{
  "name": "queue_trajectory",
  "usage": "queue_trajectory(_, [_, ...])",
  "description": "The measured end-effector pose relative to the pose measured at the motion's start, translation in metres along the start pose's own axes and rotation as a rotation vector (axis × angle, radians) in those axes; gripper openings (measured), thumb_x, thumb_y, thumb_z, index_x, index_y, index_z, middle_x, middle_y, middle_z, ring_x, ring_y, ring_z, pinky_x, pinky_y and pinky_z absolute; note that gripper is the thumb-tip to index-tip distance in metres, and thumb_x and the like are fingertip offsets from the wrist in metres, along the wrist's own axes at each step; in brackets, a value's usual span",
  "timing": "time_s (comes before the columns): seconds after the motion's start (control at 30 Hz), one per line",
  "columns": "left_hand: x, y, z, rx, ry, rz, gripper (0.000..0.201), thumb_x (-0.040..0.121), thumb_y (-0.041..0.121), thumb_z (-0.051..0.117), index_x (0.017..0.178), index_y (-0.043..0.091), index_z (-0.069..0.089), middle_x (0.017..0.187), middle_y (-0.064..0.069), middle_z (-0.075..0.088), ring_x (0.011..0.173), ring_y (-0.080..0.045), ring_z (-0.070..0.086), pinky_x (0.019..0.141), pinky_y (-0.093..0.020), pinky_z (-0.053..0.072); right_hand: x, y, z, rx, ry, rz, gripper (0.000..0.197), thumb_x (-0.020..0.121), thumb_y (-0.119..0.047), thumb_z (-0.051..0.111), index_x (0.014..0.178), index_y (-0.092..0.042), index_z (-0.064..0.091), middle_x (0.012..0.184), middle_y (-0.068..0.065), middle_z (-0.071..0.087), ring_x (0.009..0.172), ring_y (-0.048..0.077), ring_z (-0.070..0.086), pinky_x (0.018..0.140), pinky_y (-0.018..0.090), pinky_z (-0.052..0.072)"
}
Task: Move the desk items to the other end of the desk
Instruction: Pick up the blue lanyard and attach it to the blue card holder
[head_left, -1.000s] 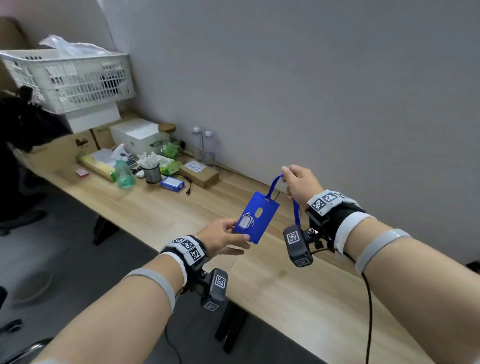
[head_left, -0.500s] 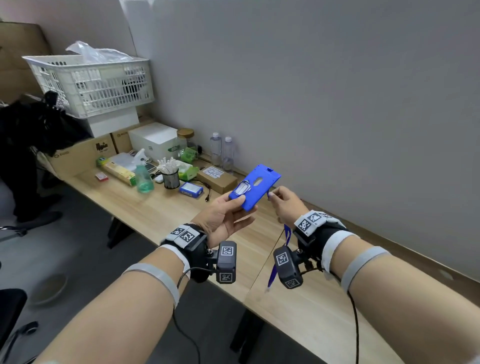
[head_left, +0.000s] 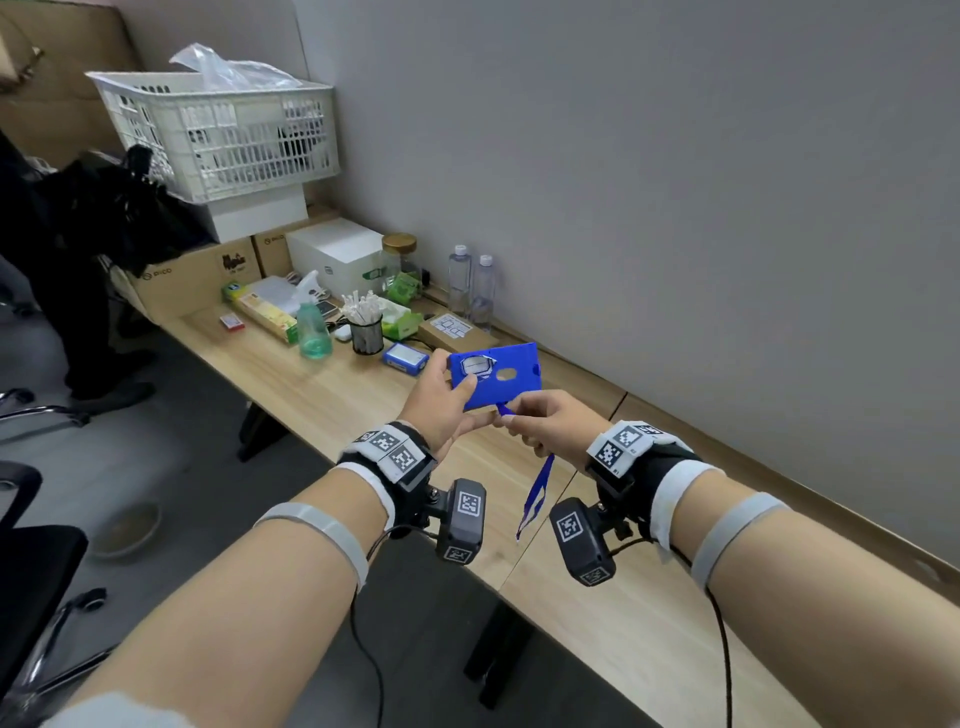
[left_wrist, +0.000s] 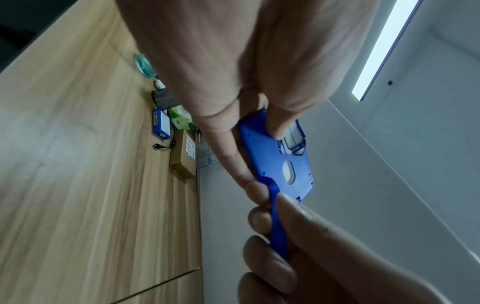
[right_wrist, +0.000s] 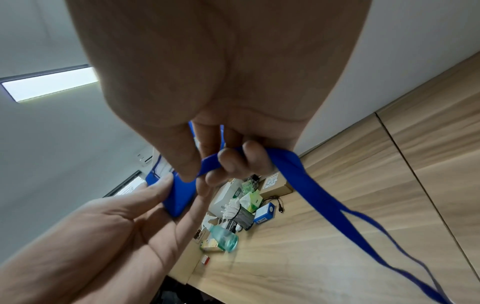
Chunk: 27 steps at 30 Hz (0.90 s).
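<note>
- Since half a second ago the badge holder (head_left: 496, 379) has turned from a slant to lie nearly level, long side across, and both hands have drawn closer together over the desk (head_left: 322, 395); a second ago the right hand was holding the strap up high and taut, and now it sits low, right under the holder's near edge.
- The left hand (head_left: 441, 402) grips the holder by its left end, thumb on the face beside the clear window, fingers underneath.
- The right hand (head_left: 545, 423) is clenched on the lanyard (head_left: 535, 493), pinching it just where it leaves the holder; the right wrist view shows the strap folded between thumb and curled fingers.
- The rest of the strap hangs loose below that hand, dangling between the two wrist cameras and off the desk's front edge.
- The holder is in the air, above the desk and clear of it, nearer the person than the clutter.
- Further out, at the far end, stand a green bottle (head_left: 313, 332), a pen cup (head_left: 367, 335), a small blue box (head_left: 405, 358), two water bottles by the wall and a white basket (head_left: 223, 135) on stacked boxes.
- My reading: the strap is being gathered so the holder can be carried and set down tidily at the other end; the loose loop could snag on a wrist camera.
</note>
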<state>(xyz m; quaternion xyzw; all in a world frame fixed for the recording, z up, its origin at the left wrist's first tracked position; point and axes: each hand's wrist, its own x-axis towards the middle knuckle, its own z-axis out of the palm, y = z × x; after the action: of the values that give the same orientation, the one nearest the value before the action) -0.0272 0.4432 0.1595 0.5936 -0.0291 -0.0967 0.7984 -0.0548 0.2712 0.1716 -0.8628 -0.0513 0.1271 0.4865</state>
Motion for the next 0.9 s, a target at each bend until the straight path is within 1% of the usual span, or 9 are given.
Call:
queue_trajectory(0.07, [0.002,-0.002,-0.006,0.082,0.02,0.037,0.009,0.101,0.0,0.044,0.107,0.007,0.045,0.121,-0.021,0.062,0.101,-0.035,0.071,0.081,-0.059,0.058,0.002,-0.006,-0.004,-0.149,-0.015,-0.049,0.019,0.095,-0.025,0.058,0.095,-0.011,0.072,0.072,-0.006,0.06,0.06,0.009,0.048,0.057,0.022,0.042])
queue_trajectory(0.17, [0.005,-0.005,-0.015,0.203,-0.005,0.074,0.01,0.099,-0.003,0.046,0.103,0.006,0.045,0.118,-0.025,0.06,0.104,-0.035,0.069,0.082,-0.056,0.058,0.013,-0.02,-0.017,-0.323,0.046,-0.122,0.019,0.095,-0.026,0.057,0.085,-0.016,0.07,0.068,-0.007,0.059,0.058,0.008,0.048,0.059,0.022,0.039])
queue_trajectory(0.3, [0.008,0.001,-0.018,0.316,-0.113,0.047,0.016,0.1,-0.002,0.046,0.115,0.002,0.045,0.12,-0.023,0.062,0.107,-0.034,0.068,0.084,-0.052,0.059,0.033,-0.038,-0.043,-0.451,0.098,-0.192,0.017,0.094,-0.03,0.059,0.087,-0.017,0.067,0.077,-0.005,0.064,0.071,0.01,0.056,0.062,0.026,0.041])
queue_trajectory(0.4, [0.008,0.013,-0.018,0.184,-0.194,-0.058,0.019,0.101,-0.001,0.045,0.119,0.006,0.045,0.117,-0.018,0.065,0.096,-0.029,0.072,0.084,-0.048,0.06,0.049,-0.048,-0.065,-0.512,0.112,-0.236,0.019,0.092,-0.032,0.063,0.09,-0.014,0.069,0.079,-0.002,0.065,0.071,0.011,0.056,0.061,0.024,0.042])
queue_trajectory(0.53, [0.01,0.029,-0.021,-0.204,-0.21,-0.103,0.027,0.101,0.001,0.044,0.125,0.013,0.048,0.121,-0.016,0.064,0.093,-0.03,0.071,0.074,-0.039,0.062,0.064,-0.044,-0.077,-0.284,0.097,-0.262,0.014,0.094,-0.023,0.063,0.083,-0.014,0.066,0.056,-0.012,0.053,0.048,0.002,0.044,0.051,0.013,0.035])
queue_trajectory(0.63, [0.022,0.034,-0.02,-0.393,-0.08,-0.017,0.025,0.102,0.002,0.043,0.123,0.011,0.051,0.118,-0.016,0.067,0.095,-0.032,0.07,0.072,-0.036,0.062,0.074,-0.024,-0.066,-0.104,0.039,-0.235,0.019,0.095,-0.025,0.06,0.08,-0.017,0.066,0.046,-0.016,0.047,0.05,0.01,0.036,0.054,0.025,0.033])
queue_trajectory(0.73, [0.035,0.031,-0.019,-0.403,0.115,0.079,0.02,0.101,0.001,0.046,0.119,0.008,0.051,0.123,-0.02,0.063,0.101,-0.036,0.068,0.073,-0.037,0.061,0.078,-0.013,-0.04,-0.18,-0.063,-0.266,0.022,0.096,-0.036,0.058,0.091,-0.023,0.075,0.054,-0.011,0.045,0.05,0.009,0.036,0.054,0.024,0.035])
queue_trajectory(0.83, [0.042,0.025,-0.023,-0.2,0.3,0.127,0.009,0.1,-0.001,0.049,0.103,0.007,0.051,0.121,-0.023,0.062,0.1,-0.035,0.07,0.08,-0.043,0.06,0.082,-0.018,-0.022,-0.259,-0.209,-0.32,0.025,0.099,-0.034,0.052,0.105,-0.026,0.076,0.061,-0.01,0.052,0.047,0.0,0.043,0.053,0.012,0.037])
queue_trajectory(0.9, [0.044,0.02,-0.026,0.027,0.376,0.157,0.009,0.099,-0.002,0.05,0.098,0.007,0.049,0.118,-0.025,0.064,0.101,-0.033,0.071,0.082,-0.046,0.06,0.087,-0.028,-0.02,-0.342,-0.26,-0.36,0.026,0.1,-0.031,0.051,0.105,-0.024,0.076,0.062,-0.011,0.055,0.05,-0.003,0.048,0.053,0.009,0.037])
